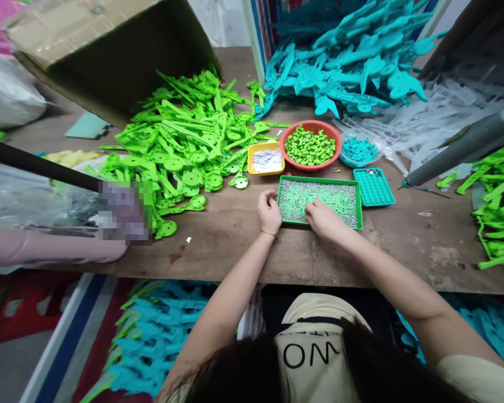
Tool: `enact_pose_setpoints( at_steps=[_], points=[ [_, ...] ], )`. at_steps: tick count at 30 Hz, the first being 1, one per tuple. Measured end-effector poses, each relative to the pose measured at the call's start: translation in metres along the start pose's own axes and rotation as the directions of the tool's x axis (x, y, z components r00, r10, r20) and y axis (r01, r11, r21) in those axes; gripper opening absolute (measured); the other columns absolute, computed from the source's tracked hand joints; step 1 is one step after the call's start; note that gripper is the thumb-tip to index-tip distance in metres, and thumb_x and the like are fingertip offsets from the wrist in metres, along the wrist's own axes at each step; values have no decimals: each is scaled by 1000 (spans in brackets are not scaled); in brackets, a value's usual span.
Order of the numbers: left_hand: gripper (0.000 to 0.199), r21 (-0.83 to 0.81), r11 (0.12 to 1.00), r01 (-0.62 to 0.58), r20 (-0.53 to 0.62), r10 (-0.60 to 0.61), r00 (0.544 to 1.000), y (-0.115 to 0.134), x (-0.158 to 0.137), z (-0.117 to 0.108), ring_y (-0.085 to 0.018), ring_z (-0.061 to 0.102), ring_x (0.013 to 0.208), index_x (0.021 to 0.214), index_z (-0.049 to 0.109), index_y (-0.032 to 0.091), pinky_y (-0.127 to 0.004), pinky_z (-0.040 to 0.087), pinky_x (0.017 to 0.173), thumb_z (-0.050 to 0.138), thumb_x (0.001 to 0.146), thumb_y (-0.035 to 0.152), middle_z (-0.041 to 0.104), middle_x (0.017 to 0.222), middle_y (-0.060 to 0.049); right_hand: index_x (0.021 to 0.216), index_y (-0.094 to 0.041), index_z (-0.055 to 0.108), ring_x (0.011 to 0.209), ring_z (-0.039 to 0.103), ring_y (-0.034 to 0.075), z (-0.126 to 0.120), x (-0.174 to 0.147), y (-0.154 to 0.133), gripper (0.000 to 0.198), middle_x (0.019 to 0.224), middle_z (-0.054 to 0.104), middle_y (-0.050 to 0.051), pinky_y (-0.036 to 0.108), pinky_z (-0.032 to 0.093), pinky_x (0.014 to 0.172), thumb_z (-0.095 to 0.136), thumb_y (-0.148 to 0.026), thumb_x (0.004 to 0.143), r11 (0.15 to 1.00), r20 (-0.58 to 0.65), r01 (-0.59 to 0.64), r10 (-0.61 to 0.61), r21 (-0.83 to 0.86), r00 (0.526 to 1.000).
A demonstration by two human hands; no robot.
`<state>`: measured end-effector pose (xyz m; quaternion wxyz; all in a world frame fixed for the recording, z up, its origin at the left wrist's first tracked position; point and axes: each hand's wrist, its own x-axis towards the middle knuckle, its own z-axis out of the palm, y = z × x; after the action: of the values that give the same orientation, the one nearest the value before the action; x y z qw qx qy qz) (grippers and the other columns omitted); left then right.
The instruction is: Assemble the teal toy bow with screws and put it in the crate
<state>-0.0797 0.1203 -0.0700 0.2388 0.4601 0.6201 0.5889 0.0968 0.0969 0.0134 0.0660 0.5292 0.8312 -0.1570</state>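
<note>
Down at the bottom edge of the view, black letters on the person's pale shirt (315, 350) show upside down, something like "WO"; the rest is hidden by hair, and no other writing reads anywhere on the bench.

Now to the green tray (319, 200): flat, rectangular, bright green rim, its floor carpeted with tiny silvery pieces too small to make out. It sits on the brown table (218, 252), right under both hands.

Left hand (269, 211) rests at the tray's near left corner, fingers curled together, tips pinched at the rim; whether anything is between them, I cannot tell. A thin gold bracelet (269, 232) rings that wrist. Right hand (322, 218) lies over the tray's near edge, fingers bunched down into the silvery bits; whether they grip a piece cannot be told.

Just beyond the fingertips, a yellow tray (265, 159) holds thin whitish slivers, and next to it an orange bowl (311, 145) brims with small green pieces. Beside the right hand's far side lies a teal mould plate (373, 187), and beyond that a clear dish of teal bits (358, 150).

Off past the left hand, a heap of green plastic parts (185, 145) spills from a tipped cardboard box (109, 50). Far ahead, teal parts (344, 56) pile high.
</note>
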Motion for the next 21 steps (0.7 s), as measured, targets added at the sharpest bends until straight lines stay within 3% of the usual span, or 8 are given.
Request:
enact_pose_setpoints(
  at_steps=[2, 4, 9, 12, 17, 19, 21],
  points=[
    [21, 4, 1000, -4, 14, 4, 1000, 1, 0, -1, -15, 66, 87, 92, 57, 18, -30, 53, 84, 41, 83, 8, 67, 90, -5, 104, -21, 62, 96, 57, 16, -1, 3, -1, 22, 105, 60, 6, 25, 43, 81, 41, -29, 98, 998, 8, 66, -67, 24, 998],
    [19, 10, 1000, -3, 25, 2, 1000, 1, 0, -2, -15, 65, 87, 93, 57, 18, -30, 52, 85, 42, 85, 10, 67, 91, -6, 99, -21, 63, 98, 56, 18, -4, -1, 13, 21, 103, 61, 6, 27, 43, 80, 43, -28, 97, 998, 13, 56, -56, 9, 998],
    [15, 51, 999, 10, 110, -16, 994, 1, 2, -1, -17, 63, 86, 98, 58, 18, -31, 51, 82, 60, 84, 23, 66, 95, -6, 116, -8, 57, 109, 51, 34, -11, -25, 53, 31, 118, 54, 22, 41, 44, 83, 37, -23, 96, 981, -43, -166, 162, -104, 986],
    [20, 101, 995, 10, 163, -27, 986, -2, 4, 0, -19, 62, 87, 98, 59, 18, -34, 50, 85, 64, 79, 18, 66, 97, -6, 121, -4, 52, 108, 52, 37, -8, -23, 40, 38, 116, 53, 25, 44, 45, 83, 40, -31, 97, 971, -48, -217, 213, -104, 976],
    [19, 135, 991, 0, 172, -23, 985, -4, 4, -2, -20, 61, 90, 99, 59, 18, -37, 49, 87, 56, 81, 13, 66, 100, -8, 117, -18, 57, 99, 57, 24, -2, 1, -7, 33, 113, 58, 12, 34, 46, 83, 38, -38, 99, 999, -12, -20, 20, -26, 1000],
    [19, 132, 991, -7, 176, -17, 984, -3, 2, -4, -20, 61, 91, 100, 59, 18, -36, 49, 88, 56, 82, 15, 66, 100, -8, 108, -24, 61, 98, 58, 20, -4, 2, -5, 28, 108, 60, 6, 29, 46, 81, 38, -37, 100, 999, 10, 49, -49, -6, 999],
    [19, 126, 992, -12, 175, -10, 985, -3, -1, -6, -20, 61, 93, 101, 59, 18, -36, 49, 89, 56, 82, 16, 65, 101, -8, 103, -23, 62, 100, 57, 21, -7, -5, 11, 24, 106, 61, 7, 28, 46, 79, 43, -35, 98, 1000, 17, 23, -23, -16, 1000]
  ],
)
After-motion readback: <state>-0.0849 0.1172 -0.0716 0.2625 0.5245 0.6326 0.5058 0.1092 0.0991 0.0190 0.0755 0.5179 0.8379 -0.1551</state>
